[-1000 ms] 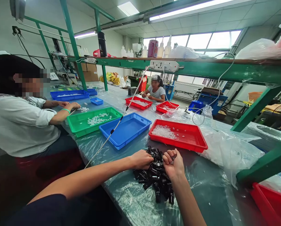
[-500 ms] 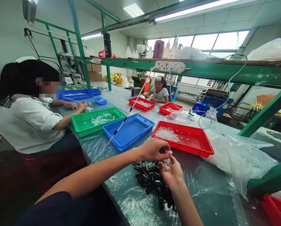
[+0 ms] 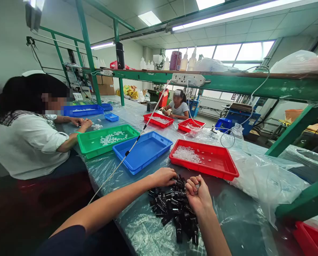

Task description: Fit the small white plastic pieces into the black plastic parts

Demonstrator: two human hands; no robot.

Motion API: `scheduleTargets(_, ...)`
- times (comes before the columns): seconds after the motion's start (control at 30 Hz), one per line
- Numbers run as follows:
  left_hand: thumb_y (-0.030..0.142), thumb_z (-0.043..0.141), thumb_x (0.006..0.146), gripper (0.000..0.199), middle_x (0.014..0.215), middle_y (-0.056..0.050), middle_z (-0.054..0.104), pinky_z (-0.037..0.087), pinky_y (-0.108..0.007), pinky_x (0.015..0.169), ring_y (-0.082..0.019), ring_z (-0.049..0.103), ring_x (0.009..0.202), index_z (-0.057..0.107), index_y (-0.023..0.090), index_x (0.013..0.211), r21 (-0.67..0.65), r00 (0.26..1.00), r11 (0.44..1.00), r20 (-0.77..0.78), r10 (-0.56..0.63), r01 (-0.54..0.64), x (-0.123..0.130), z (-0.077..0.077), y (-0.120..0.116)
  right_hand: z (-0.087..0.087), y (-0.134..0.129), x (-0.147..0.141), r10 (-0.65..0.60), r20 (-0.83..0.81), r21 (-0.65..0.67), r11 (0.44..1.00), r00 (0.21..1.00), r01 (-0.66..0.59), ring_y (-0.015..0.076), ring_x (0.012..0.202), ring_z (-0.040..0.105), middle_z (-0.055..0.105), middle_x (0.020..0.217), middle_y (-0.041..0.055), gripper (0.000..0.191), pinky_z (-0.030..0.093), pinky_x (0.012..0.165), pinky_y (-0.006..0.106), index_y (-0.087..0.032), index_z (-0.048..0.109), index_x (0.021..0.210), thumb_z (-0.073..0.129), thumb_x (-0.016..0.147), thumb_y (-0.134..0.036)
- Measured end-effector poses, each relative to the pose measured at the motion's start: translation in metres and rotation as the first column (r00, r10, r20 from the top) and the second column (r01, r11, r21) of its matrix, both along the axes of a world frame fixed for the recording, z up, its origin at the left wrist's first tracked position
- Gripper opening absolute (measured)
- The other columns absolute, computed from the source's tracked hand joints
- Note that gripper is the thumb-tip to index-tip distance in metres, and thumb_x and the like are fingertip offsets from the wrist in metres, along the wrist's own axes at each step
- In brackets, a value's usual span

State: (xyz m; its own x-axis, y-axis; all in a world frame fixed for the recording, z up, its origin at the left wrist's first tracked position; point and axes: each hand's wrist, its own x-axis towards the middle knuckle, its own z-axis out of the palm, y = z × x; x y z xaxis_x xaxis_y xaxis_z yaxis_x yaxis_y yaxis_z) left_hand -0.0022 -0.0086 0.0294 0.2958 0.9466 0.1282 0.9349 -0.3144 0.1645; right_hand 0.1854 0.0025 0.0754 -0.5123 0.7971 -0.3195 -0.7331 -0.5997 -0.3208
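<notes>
My left hand (image 3: 164,176) is at the far left edge of a pile of small black glossy tube-like pieces (image 3: 172,204), its fingers curled down against them. Whether a piece is between those fingertips is hidden. Close by on the right, my right hand (image 3: 198,195) is turned palm up with its fingers folded over small white pieces (image 3: 197,186), of which only a little shows. The black pile spreads on the plastic-covered table below and between both hands. Beyond my hands stands a red tray (image 3: 220,164) with many white pieces (image 3: 186,154) heaped at its left end.
A blue tray (image 3: 144,147) and a green tray (image 3: 88,144) holding white pieces stand to the left. A co-worker (image 3: 33,138) sits at the left, another person (image 3: 178,106) across the table. A white cord (image 3: 113,170) slants down; clear plastic bags (image 3: 262,177) lie right.
My left hand has moved from above my right palm down-left to the black pile. My right hand, earlier cupped with white pieces showing, has folded its fingers over them.
</notes>
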Motion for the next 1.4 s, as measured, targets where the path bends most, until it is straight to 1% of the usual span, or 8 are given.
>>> scheduleTargets(0.13, 0.028, 0.057, 0.091, 0.016, 0.094, -0.007, 0.071, 0.05, -0.03, 0.079, -0.022, 0.067, 0.089, 0.068, 0.02, 0.099, 0.066, 0.989, 0.995, -0.131, -0.071, 0.08, 0.003, -0.02, 0.005, 0.009, 0.0, 0.001, -0.037, 0.003, -0.031, 0.999, 0.999, 0.037, 0.0042, 0.031, 0.027, 0.035, 0.046, -0.0105, 0.034, 0.014, 0.031, 0.018, -0.021, 0.035, 0.065, 0.035, 0.099, -0.022)
scheduleTargets(0.63, 0.017, 0.057, 0.085, 0.009, 0.084, -0.01, 0.071, 0.051, -0.033, 0.075, -0.023, 0.068, 0.08, 0.066, 0.015, 0.085, 0.089, 0.964, 0.99, -0.253, -0.082, 0.108, 0.015, -0.028, 0.022, 0.006, 0.004, 0.006, 0.008, 0.026, 0.052, 0.999, 1.0, -0.01, 0.005, 0.035, 0.029, 0.036, 0.05, -0.0101, 0.025, 0.018, 0.033, 0.018, -0.021, 0.035, 0.067, 0.044, 0.09, -0.018)
scheduleTargets(0.83, 0.013, 0.057, 0.076, 0.011, 0.08, -0.008, 0.072, 0.05, -0.029, 0.07, -0.02, 0.067, 0.075, 0.067, 0.016, 0.079, 0.073, 0.983, 0.986, 0.116, 0.142, -0.151, 0.017, 0.012, 0.023, -0.009, 0.012, 0.008, 0.033, 0.046, 0.112, 0.993, 0.998, -0.038, 0.0063, 0.04, 0.038, 0.046, 0.057, -0.007, 0.014, 0.025, 0.036, 0.016, -0.02, 0.043, 0.071, 0.048, 0.082, -0.016)
scheduleTargets(0.97, 0.026, 0.056, 0.084, 0.015, 0.083, -0.003, 0.071, 0.048, -0.023, 0.066, -0.014, 0.064, 0.074, 0.066, 0.016, 0.09, 0.188, 0.77, 0.944, 0.63, 0.095, -0.27, 0.027, 0.066, 0.005, -0.021, 0.016, 0.003, 0.015, 0.133, 0.118, 0.993, 0.991, -0.031, 0.0099, 0.045, 0.051, 0.055, 0.059, -0.0038, 0.008, 0.034, 0.038, 0.017, -0.02, 0.049, 0.072, 0.051, 0.078, -0.015)
scheduleTargets(1.07, 0.026, 0.06, 0.082, 0.014, 0.083, -0.002, 0.07, 0.048, -0.023, 0.067, -0.013, 0.063, 0.075, 0.066, 0.016, 0.09, 0.179, 0.671, 0.971, 0.741, -0.029, -0.156, 0.045, 0.09, -0.011, -0.024, 0.014, -0.002, -0.013, 0.161, 0.014, 1.0, 0.987, 0.011, 0.0138, 0.052, 0.06, 0.063, 0.063, -0.0004, 0.008, 0.045, 0.043, 0.022, -0.019, 0.054, 0.075, 0.05, 0.079, -0.013)
scheduleTargets(1.2, 0.025, 0.071, 0.076, 0.024, 0.09, -0.003, 0.072, 0.049, -0.025, 0.074, -0.016, 0.064, 0.081, 0.067, 0.017, 0.098, 0.121, 0.728, 0.99, 0.672, -0.137, 0.075, 0.058, 0.094, -0.022, -0.016, 0.01, -0.004, -0.004, 0.154, -0.005, 1.0, 0.988, 0.005, 0.0117, 0.051, 0.06, 0.061, 0.062, -0.0026, 0.012, 0.05, 0.046, 0.021, -0.019, 0.053, 0.073, 0.049, 0.082, -0.011)
scheduleTargets(1.33, 0.03, 0.061, 0.087, 0.021, 0.099, -0.005, 0.072, 0.049, -0.027, 0.081, -0.016, 0.065, 0.09, 0.066, 0.017, 0.101, 0.146, 0.715, 0.986, 0.697, -0.048, -0.076, 0.033, 0.082, -0.025, -0.009, 0.008, 0.001, 0.05, 0.049, 0.01, 0.999, 0.998, -0.051, 0.0052, 0.034, 0.037, 0.042, 0.05, -0.0089, 0.026, 0.023, 0.031, 0.014, -0.02, 0.039, 0.065, 0.045, 0.09, -0.016)
scheduleTargets(1.4, 0.028, 0.058, 0.088, 0.016, 0.094, -0.004, 0.072, 0.048, -0.026, 0.078, -0.016, 0.065, 0.086, 0.067, 0.018, 0.097, 0.096, 0.796, 0.985, 0.603, 0.059, -0.146, 0.01, 0.071, -0.029, -0.007, 0.007, 0.004, 0.051, 0.006, -0.008, 0.999, 0.999, -0.051, 0.0045, 0.034, 0.033, 0.039, 0.051, -0.0092, 0.029, 0.018, 0.03, 0.015, -0.021, 0.036, 0.065, 0.043, 0.092, -0.017)
